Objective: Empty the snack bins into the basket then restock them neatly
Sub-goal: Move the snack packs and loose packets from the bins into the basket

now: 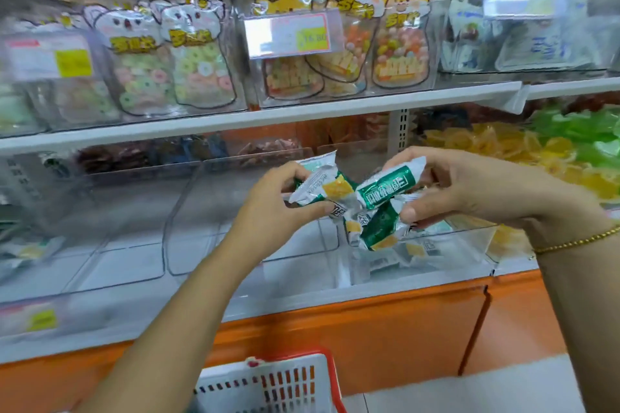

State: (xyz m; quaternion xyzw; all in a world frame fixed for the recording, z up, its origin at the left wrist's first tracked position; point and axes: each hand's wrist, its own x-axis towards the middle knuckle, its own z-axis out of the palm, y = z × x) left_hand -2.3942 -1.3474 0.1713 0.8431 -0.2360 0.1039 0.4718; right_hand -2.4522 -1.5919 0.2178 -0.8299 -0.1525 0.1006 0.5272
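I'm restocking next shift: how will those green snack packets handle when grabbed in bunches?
Probably light: left hand and right hand hold several snack packets by fingertips. Likely slippery: they look glossy and splay at odd angles, so some may drop.

One head-worn camera faces the shelf (302, 115) from close up. It tilts down, catching the basket (285, 370) below.

I'm in a shop, probably a snack store: price tags (291, 33) on clear bins (100, 261), stocked shelves (255, 117), basket (268, 386).
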